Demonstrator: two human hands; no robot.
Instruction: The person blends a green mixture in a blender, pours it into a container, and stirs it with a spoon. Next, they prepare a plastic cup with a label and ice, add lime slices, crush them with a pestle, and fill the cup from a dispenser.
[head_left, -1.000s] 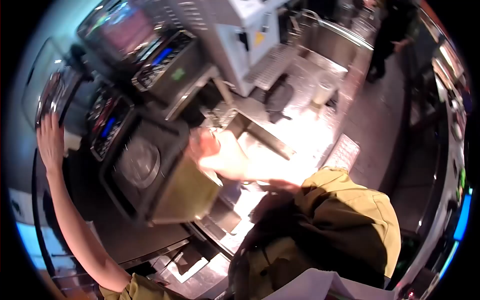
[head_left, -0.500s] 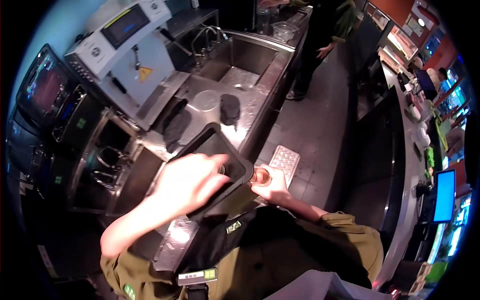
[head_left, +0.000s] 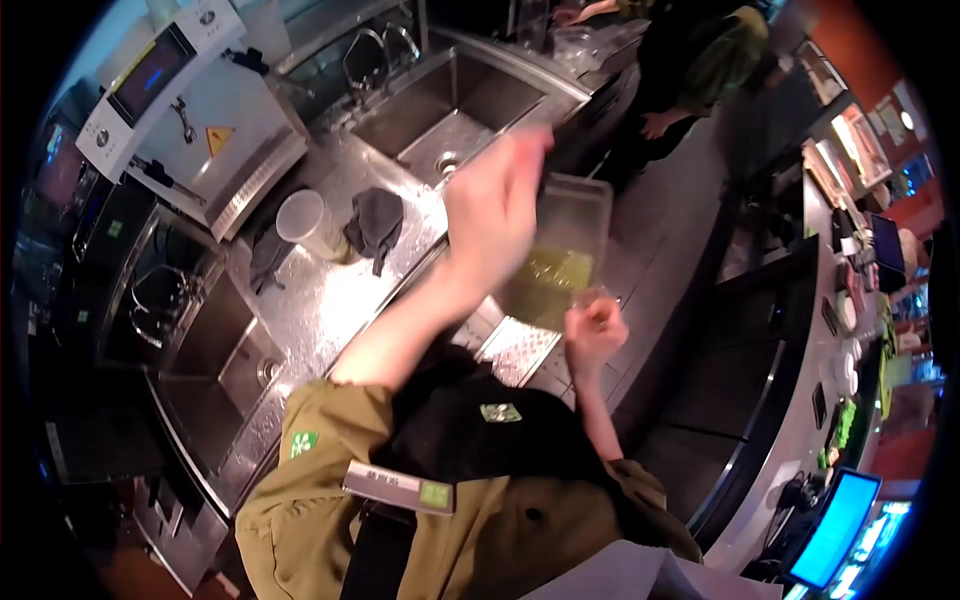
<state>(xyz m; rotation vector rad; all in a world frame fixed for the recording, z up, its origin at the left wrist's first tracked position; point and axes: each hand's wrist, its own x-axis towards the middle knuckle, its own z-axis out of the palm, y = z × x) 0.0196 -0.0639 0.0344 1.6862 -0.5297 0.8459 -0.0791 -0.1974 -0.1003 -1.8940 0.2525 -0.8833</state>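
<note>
A clear container (head_left: 556, 272) with yellow-green liquid hangs tilted in front of my body, over the floor. My right hand (head_left: 597, 328) is closed around the handle at its lower right side. My left hand (head_left: 490, 215) is raised at the container's left side and overlaps it. Motion smears its fingers, so whether they touch the rim cannot be made out. On the wet steel counter (head_left: 335, 283) to the left stand a clear cup (head_left: 308, 222) and a dark cloth (head_left: 375, 224).
Behind the counter is a sink (head_left: 450, 115) with taps; a smaller sink (head_left: 225, 375) lies at left. A white machine (head_left: 205, 130) stands at the upper left. A co-worker (head_left: 700, 75) in dark clothes is at the top. A long counter (head_left: 770, 470) runs along the right.
The container has moved up and right, away from the left-hand machines and past the counter edge. It now tilts so the liquid shows. My left hand has risen with it; the view has turned.
</note>
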